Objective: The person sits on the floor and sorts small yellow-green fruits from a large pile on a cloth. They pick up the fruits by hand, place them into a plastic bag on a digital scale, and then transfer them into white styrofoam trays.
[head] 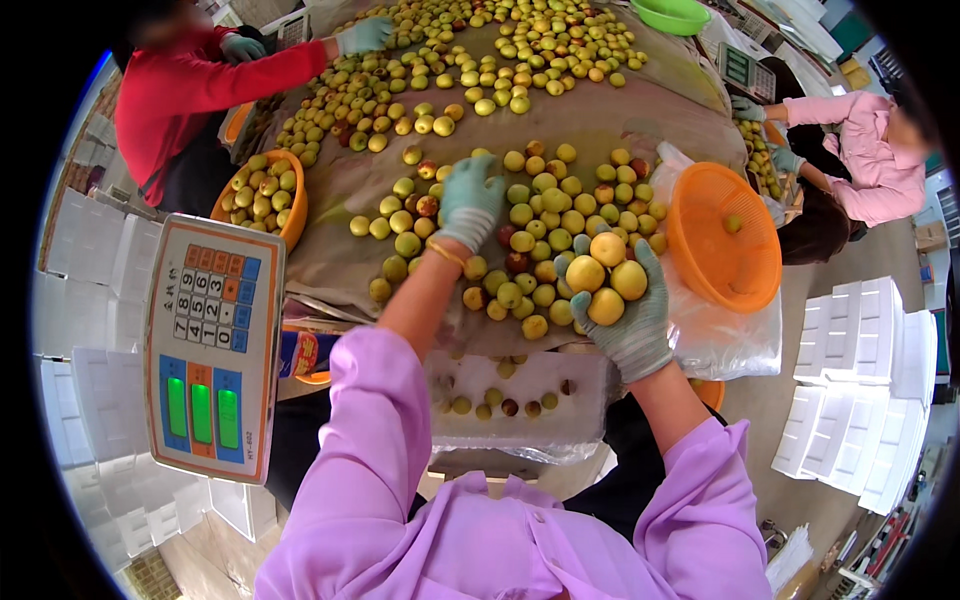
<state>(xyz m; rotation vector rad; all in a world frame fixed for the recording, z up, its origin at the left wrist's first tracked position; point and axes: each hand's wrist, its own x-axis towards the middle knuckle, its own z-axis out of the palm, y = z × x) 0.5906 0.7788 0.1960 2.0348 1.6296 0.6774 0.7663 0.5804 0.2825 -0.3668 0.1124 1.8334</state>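
Observation:
My right hand (626, 315), in a pale green knit glove, is turned palm up and holds several yellow-green round fruits (606, 274), perhaps jujubes. My left hand (472, 196), gloved alike, reaches over the loose fruits on the cloth-covered table; its fingertips are at a green fruit (481, 154), and whether it grips one I cannot tell. Green, yellow and red-brown fruits (555, 200) lie around and between both hands. Just right of my right hand, an orange plastic basket (724, 277) with a fruit inside rests tilted on clear plastic bags.
A digital scale (214, 352) stands at left, near a full orange basket (300, 202). A white foam box (517, 427) with fruits is before me. Co-workers sit left (195, 105) and right (862, 150). A fruit heap (480, 45) and green bowl (671, 16) lie beyond; foam boxes (855, 375) are stacked right.

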